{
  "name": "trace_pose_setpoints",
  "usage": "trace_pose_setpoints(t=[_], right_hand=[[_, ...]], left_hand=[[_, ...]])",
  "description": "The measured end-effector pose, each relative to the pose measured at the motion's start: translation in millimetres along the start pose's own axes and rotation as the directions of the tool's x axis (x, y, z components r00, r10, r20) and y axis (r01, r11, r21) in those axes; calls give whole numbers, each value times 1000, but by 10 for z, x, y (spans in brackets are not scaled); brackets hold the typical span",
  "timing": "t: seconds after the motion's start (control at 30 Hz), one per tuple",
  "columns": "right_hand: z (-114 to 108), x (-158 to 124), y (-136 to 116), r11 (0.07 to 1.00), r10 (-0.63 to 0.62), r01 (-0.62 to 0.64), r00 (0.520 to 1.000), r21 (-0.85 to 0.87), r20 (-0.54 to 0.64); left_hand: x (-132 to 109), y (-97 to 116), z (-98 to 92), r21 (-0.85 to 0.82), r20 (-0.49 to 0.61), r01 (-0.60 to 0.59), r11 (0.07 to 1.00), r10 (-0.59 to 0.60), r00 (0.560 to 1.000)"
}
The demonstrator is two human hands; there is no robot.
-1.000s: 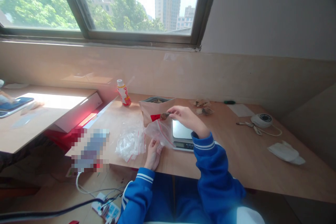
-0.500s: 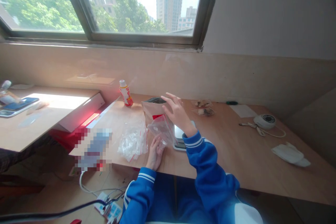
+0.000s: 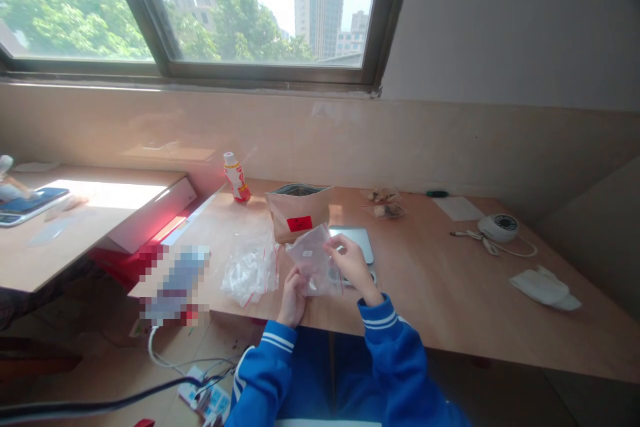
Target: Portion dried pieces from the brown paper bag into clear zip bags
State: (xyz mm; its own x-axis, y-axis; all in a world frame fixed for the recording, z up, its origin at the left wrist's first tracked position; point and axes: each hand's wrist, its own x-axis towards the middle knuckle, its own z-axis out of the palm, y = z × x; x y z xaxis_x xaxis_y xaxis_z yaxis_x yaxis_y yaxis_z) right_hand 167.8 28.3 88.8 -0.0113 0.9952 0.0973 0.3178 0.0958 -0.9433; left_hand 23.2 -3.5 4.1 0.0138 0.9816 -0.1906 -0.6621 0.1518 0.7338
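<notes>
A clear zip bag (image 3: 311, 259) is held up over the desk's front part between my two hands. My left hand (image 3: 293, 295) has its fingers closed on the bag's lower left side. At the upper right edge, my right hand (image 3: 350, 260) pinches the plastic. Just behind the bag stands an open brown paper pouch (image 3: 295, 210) with a red label. A flat scale with a silver plate (image 3: 361, 240) lies behind my right hand, which partly covers it. To the left lies a pile of clear zip bags (image 3: 250, 270).
A drink bottle (image 3: 237, 179) stands at the back left. Two small filled bags (image 3: 387, 210) lie behind the scale. Farther right are a white dome camera (image 3: 497, 227) with its cable and a crumpled white cloth-like item (image 3: 545, 288).
My right hand has come down from above the pouch, fingers spread before, and now pinches the zip bag's edge. The bag has turned and the pouch's label shows fully.
</notes>
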Motion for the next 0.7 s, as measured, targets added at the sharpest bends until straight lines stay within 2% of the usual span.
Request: trace_pose_setpoints(t=[0.1, 0.2, 0.27, 0.33, 0.43, 0.5, 0.53, 0.57, 0.63, 0.7], right_hand=[[-31, -48, 1, 1000, 7, -7, 999, -4, -48], [-18, -154, 35, 1000, 6, -6, 1000, -17, -9], [15, -236, 43, 1000, 9, -10, 997, 17, 72], [49, -305, 35, 995, 14, -31, 985, 95, 174], [19, -335, 35, 971, 8, -96, 927, 218, 374], [-111, -262, 86, 969, -11, -99, 899, 228, 438], [-214, -189, 137, 976, -21, -73, 904, 203, 427], [-339, -90, 206, 985, -32, -32, 932, 170, 361], [-623, 175, 396, 998, -57, 53, 987, 31, 150], [-896, 495, 624, 972, -131, 108, 987, -207, -98]], left_hand=[[-72, 66, 45, 103, 78, -40, 994, 32, 996], [-151, 201, 156, 300, 12, -162, 940, 166, 986], [-189, 327, 242, 447, -52, -197, 873, 245, 968], [-206, 483, 309, 555, -51, -198, 808, 271, 961], [-203, 800, 330, 681, 4, -225, 697, 304, 953], [-191, 1071, 276, 746, -5, -223, 628, 340, 941], [-182, 1218, 228, 774, -34, -211, 597, 372, 928], [-168, 1367, 167, 801, -51, -193, 567, 386, 921], [-114, 1640, 7, 853, -69, -135, 504, 365, 928], [-6, 1839, -186, 897, -89, -77, 435, 349, 933]])
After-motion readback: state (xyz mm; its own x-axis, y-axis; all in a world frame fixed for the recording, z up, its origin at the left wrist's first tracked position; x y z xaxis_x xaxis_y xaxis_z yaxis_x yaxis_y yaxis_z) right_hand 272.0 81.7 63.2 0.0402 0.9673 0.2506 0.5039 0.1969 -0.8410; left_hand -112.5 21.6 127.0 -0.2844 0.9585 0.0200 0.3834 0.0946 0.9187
